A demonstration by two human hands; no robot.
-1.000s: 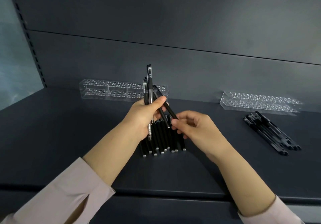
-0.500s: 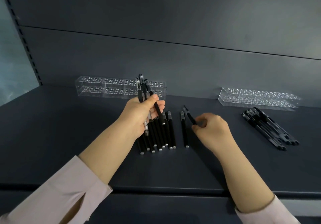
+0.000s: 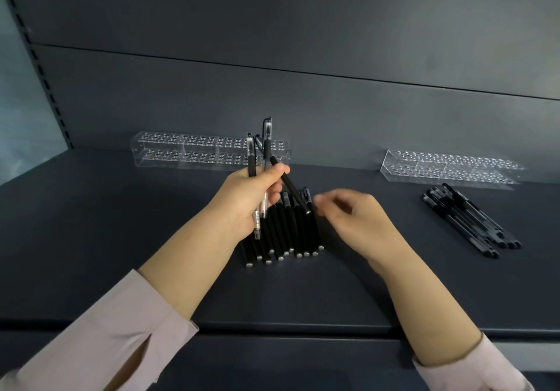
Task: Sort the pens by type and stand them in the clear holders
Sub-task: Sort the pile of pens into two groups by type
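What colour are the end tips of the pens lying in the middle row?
Silver, on black pens; head view.

Two clear-barrelled pens (image 3: 266, 148) and a slanted matte black pen (image 3: 292, 189) gripped in the left fingers (image 3: 277, 170); matching black pens (image 3: 285, 233) rowed flat beneath.

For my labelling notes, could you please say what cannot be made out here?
Head view only.
Right hand: motion blur smears its fingers; whether they hold anything is unclear.
Row of pens: the left hand and its held pens cover part, so no count.
Pile of pens at right: overlapping, too small to tell type.
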